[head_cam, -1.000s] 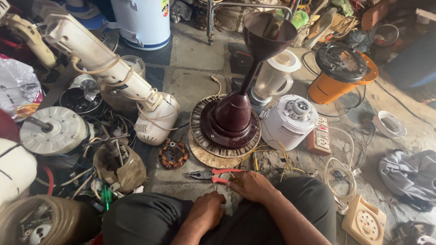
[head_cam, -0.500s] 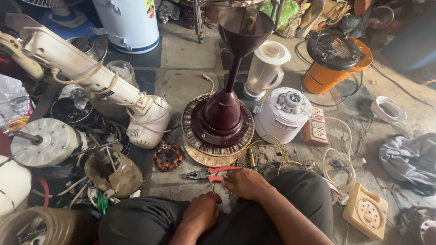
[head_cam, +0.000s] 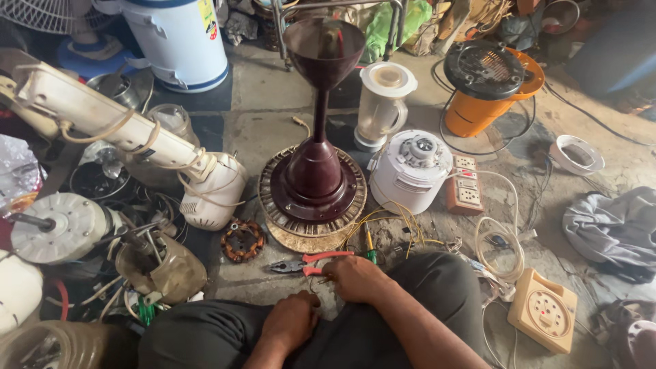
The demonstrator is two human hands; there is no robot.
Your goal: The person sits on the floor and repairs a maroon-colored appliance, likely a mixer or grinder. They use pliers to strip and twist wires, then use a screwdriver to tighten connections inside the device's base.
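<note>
The concrete floor (head_cam: 273, 89) carried everything, and the person sat on it with knees spread at six o'clock. At ten o'clock lay a long white fan stand (head_cam: 130, 137) wound with cream cord, its round base pointing toward the middle. At twelve o'clock, near the top edge, stood a white and blue drum (head_cam: 181, 41). In the centre stood the maroon fan motor (head_cam: 316, 179), upright on a ribbed round plate, with its rod rising to a maroon cup (head_cam: 323, 49). At two o'clock sat an orange heater (head_cam: 486, 85) with a black grille on top. Just right of the maroon motor stood a white motor housing (head_cam: 411, 171), with a clear blender jug (head_cam: 383, 106) behind it and a socket board (head_cam: 465, 184) touching its right side. At nine o'clock lay a silver round motor (head_cam: 51, 227). A cream dial box (head_cam: 544, 309) lay at four o'clock.

Both hands worked close together at six o'clock. The right hand (head_cam: 357, 279) rested curled on the floor just below red-handled pliers (head_cam: 305, 262) and beside a green screwdriver (head_cam: 370, 250). The left hand (head_cam: 292, 321) was curled narrowly beside it; thin wires (head_cam: 312, 285) ran between them, though I could not tell whether either hand pinched them.
</note>
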